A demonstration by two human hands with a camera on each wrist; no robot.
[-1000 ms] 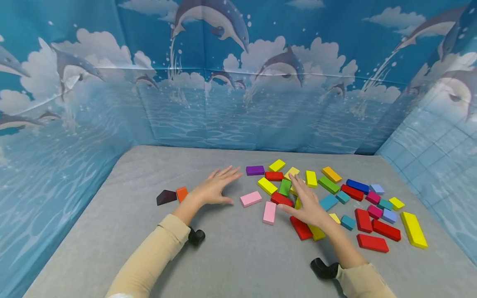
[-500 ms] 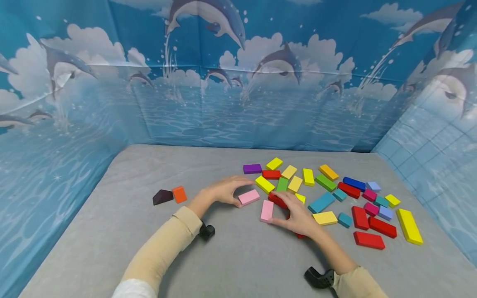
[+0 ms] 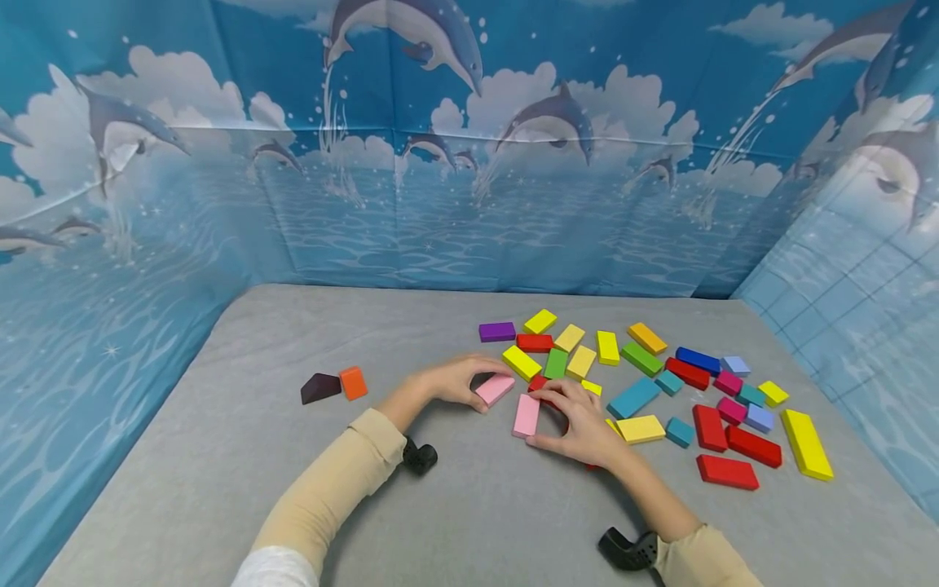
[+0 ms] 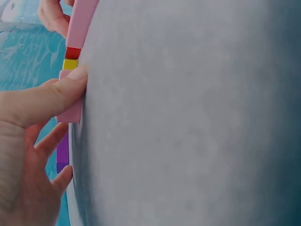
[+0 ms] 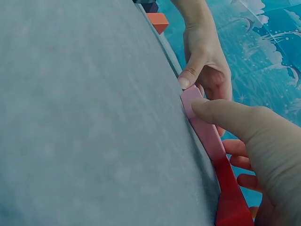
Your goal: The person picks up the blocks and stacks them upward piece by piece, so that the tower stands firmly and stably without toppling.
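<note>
Two pink blocks lie side by side, slightly apart, on the grey surface in the head view. My left hand (image 3: pixel 453 381) pinches the left pink block (image 3: pixel 495 390) by its ends; in the left wrist view the thumb (image 4: pixel 70 89) presses against that block (image 4: pixel 70 114). Thumb and fingers of my right hand (image 3: pixel 584 425) grip the other pink block (image 3: pixel 526 417) at its near and far ends. The right wrist view has the thumb (image 5: pixel 207 109) on its end face. A red block (image 3: pixel 539 381) partly shows behind the right fingers.
A dark angled block (image 3: pixel 320 389) and an orange block (image 3: pixel 354 382) lie to the left. Behind the hands sit a purple block (image 3: pixel 497 332), a green block (image 3: pixel 556 364) and several yellow ones. Many coloured blocks, including a long yellow block (image 3: pixel 806 444), spread to the right.
Both hands have come down and inward from hovering with spread fingers and now grip the pink blocks. The left pink block has turned and shifted slightly right.
</note>
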